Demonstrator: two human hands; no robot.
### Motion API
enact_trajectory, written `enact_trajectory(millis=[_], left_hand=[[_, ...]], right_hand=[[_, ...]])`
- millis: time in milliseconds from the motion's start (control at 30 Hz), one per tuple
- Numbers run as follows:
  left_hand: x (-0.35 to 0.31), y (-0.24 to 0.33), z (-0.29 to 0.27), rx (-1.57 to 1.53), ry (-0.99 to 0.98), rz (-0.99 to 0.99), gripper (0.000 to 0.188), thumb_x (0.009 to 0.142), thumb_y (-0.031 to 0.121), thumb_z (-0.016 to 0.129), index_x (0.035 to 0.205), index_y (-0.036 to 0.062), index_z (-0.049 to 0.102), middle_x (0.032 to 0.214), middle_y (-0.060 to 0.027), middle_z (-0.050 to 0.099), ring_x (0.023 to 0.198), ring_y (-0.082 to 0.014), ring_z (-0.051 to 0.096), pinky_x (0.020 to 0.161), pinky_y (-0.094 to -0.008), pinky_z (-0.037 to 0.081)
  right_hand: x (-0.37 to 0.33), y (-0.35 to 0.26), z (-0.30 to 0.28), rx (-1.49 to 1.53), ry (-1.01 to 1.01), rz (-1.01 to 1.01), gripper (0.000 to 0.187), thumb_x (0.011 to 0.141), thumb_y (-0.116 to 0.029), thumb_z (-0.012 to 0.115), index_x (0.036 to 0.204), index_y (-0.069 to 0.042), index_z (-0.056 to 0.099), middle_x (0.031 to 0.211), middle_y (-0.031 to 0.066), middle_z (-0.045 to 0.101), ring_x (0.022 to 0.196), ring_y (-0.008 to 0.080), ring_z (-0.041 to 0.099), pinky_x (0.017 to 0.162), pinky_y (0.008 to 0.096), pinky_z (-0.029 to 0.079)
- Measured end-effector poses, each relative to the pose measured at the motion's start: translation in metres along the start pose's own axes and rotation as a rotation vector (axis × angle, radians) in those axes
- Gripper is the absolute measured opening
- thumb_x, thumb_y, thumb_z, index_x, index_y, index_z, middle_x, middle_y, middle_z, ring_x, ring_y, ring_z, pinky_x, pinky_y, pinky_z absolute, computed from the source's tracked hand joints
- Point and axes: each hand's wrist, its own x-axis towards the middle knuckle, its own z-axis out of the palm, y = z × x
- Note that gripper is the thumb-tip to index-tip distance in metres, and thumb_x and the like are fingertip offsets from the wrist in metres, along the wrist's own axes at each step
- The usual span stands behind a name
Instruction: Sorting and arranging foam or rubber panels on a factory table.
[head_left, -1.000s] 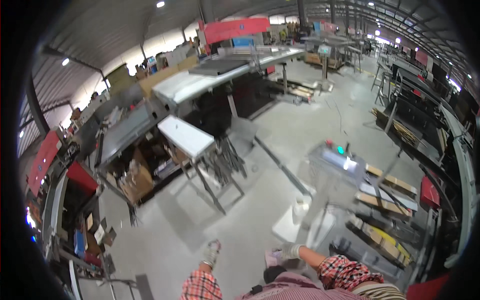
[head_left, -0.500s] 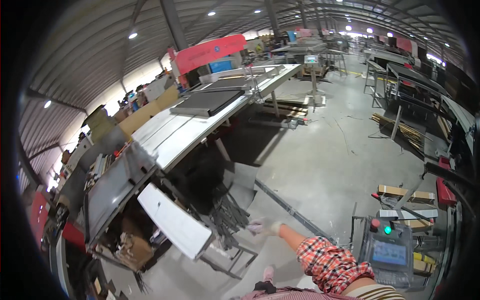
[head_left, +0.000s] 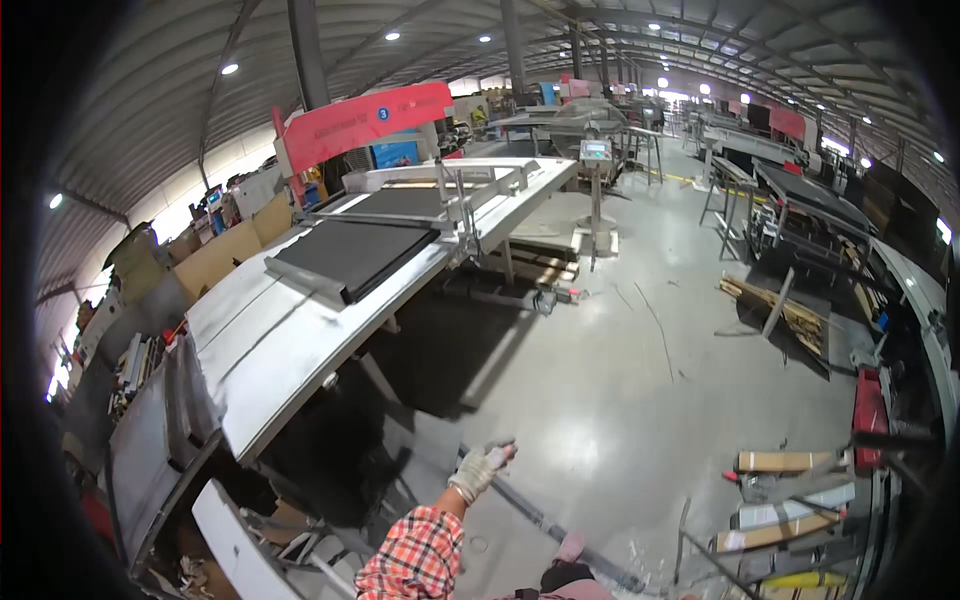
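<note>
The left hand (head_left: 478,474) hangs over the floor (head_left: 620,400), its fingers' (head_left: 497,457) spread unclear; beyond them, leftward, a worktop (head_left: 250,325) carries a dark panel (head_left: 355,255).

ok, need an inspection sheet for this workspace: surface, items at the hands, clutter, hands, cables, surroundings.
Surface: long white table, bearing a flat dark-grey rectangular panel.
Items at the hands: long dark-grey strip on the floor, nearest the left hand in view; contact can't be confirmed.
Clutter: long brown cardboard box among others at lower right; loose pale wooden strips beyond.
Hands: left hand in a whitish glove, grip unclear; right hand out of view.
Cables: thin dark strand on the floor, possibly a cable.
Surroundings: long red panel above the table; small screen on a post.
</note>
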Motion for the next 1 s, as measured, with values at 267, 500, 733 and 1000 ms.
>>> enact_trajectory(millis=[267,500,733,1000], left_hand=[[0.04,-0.246,-0.076,0.84,-0.064,-0.435,0.051,0.087,0.045,0.043,0.116,0.0056,0.059,0.113,-0.0224,0.059,0.109,-0.0371,0.055,0.092,-0.0422,0.043],[0.095,-0.269,-0.121,0.97,-0.209,-0.805,0.037,0.088,0.028,0.04,0.109,0.0053,0.061,0.111,-0.0195,0.061,0.105,-0.0318,0.059,0.087,-0.042,0.047],[0.488,-0.196,-0.125,1.14,-0.215,-0.743,0.035,0.089,0.024,0.038,0.103,0.0044,0.064,0.11,-0.0207,0.061,0.104,-0.0341,0.059,0.089,-0.0429,0.046],[0.933,0.052,0.163,0.209,-0.286,-0.065,0.045,0.088,0.036,0.054,0.116,0.0017,0.057,0.096,-0.0072,0.065,0.09,-0.0192,0.06,0.078,-0.0315,0.047]], right_hand=[[0.191,0.004,-0.12,-0.041,-0.307,0.086,0.051,0.088,-0.052,0.042,0.098,-0.007,0.065,0.089,0.0106,0.067,0.073,0.0266,0.061,0.072,0.0402,0.048],[0.333,-0.129,-0.368,0.768,0.113,0.007,0.041,0.087,-0.043,0.055,0.094,-0.004,0.065,0.076,0.0059,0.065,0.065,0.0155,0.06,0.063,0.0305,0.047],[0.368,-0.154,-0.464,0.606,0.028,0.12,0.045,0.086,-0.045,0.055,0.094,-0.002,0.065,0.079,0.0069,0.066,0.07,0.0164,0.063,0.06,0.0314,0.048],[0.362,-0.006,-0.427,0.534,-0.007,0.626,0.05,0.086,-0.05,0.048,0.086,-0.004,0.067,0.074,0.0093,0.065,0.065,0.0219,0.058,0.061,0.0377,0.045]])
